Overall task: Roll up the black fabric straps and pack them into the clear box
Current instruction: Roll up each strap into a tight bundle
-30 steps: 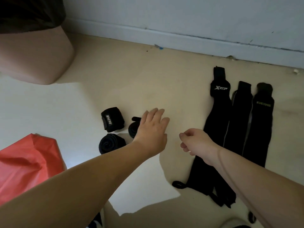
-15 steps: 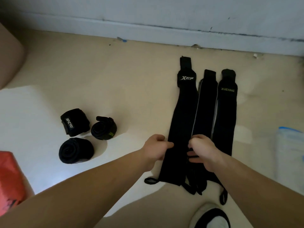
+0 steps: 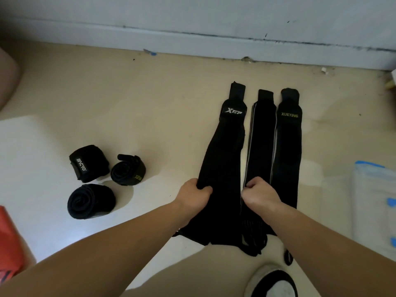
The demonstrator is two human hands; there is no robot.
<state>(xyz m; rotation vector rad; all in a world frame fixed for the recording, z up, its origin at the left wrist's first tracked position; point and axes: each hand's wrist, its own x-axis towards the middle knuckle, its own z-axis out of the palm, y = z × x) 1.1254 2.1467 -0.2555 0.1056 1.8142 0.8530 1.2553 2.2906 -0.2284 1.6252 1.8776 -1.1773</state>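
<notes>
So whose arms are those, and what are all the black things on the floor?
Those are a person's own arms. The camera sits on their head and looks down, so you see what they see. There is only this one view.

The left hand and the right hand each grip an edge of the XTEP strap, a long black strap lying on the floor. Beside it, the middle strap and the XUEYING strap lie flat.

To the left sit three finished rolls: the white-lettered roll, the yellow-tagged roll and the plain roll. The clear box is at the right edge. A shoe shows at the bottom.
</notes>
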